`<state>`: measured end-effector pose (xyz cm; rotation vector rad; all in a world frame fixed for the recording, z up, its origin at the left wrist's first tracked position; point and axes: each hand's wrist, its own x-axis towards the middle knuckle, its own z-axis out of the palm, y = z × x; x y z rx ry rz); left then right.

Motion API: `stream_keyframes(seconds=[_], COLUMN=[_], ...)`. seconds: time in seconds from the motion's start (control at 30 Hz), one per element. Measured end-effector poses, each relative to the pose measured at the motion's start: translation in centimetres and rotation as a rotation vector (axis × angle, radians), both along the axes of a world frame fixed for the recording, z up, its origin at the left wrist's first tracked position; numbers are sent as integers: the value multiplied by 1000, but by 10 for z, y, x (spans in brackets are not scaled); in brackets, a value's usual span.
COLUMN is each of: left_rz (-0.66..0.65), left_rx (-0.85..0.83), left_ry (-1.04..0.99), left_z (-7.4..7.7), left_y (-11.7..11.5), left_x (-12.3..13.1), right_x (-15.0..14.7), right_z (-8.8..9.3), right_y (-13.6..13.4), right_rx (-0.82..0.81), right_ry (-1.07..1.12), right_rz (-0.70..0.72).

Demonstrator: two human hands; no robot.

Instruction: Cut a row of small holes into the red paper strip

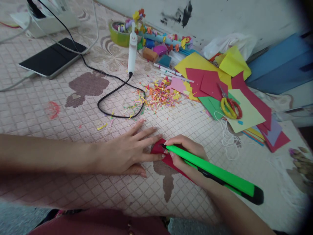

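Observation:
My left hand (137, 147) lies with its fingers spread on the patterned tablecloth. Its fingertips press on the left end of a small piece of red paper (157, 149). My right hand (192, 151) is closed round a bright green utility knife (215, 168) with a black slider and a black end cap. The knife is held slanted, its dark tip touching or just over the red paper beside my left fingertips. Part of the paper runs under my right hand, which hides it.
Beyond my hands lie paper scraps (163, 94), a looped black cord (107, 94) and a white glue gun (132, 52). Coloured sheets (249, 111), scissors (231, 107) and white string (227, 137) are on the right. A tablet (52, 58) and a power strip (53, 24) sit at left.

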<state>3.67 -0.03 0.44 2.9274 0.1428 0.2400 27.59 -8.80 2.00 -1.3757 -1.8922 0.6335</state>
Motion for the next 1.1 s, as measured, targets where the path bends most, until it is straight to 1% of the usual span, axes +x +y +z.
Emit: stream_keyframes(seconds=[0.07,0.23,0.33,0.43,0.63,0.9,1.0,1.1], left_rz=[-18,-132,-162,-169,-130,-90,-49,-5], left_rx=[-21,-45,-52,-63,-56,-31,-31,-25], left_ry=[2,20,32,25,18,25,6,-9], left_z=[0,0,0,-1,2,1,0,-1], left_y=[3,16,22,22,17,12,6,1], left_x=[-1,-4,-4,-2,-1,-2,1,4], right_x=[-1,-2,-3,-4,-7,-9,-9,-10], right_z=[1,8,12,12,10,18,14,9], right_y=[0,1,2,1,1,-1,-1,-1], right_rx=[-1,-22,-35,-44,-7,-41,-35,9], right_ry=[3,3,25,38,19,-24,-23,-7], right_rz=[-13,-20,-15,-20,-41,-47,-58,-80])
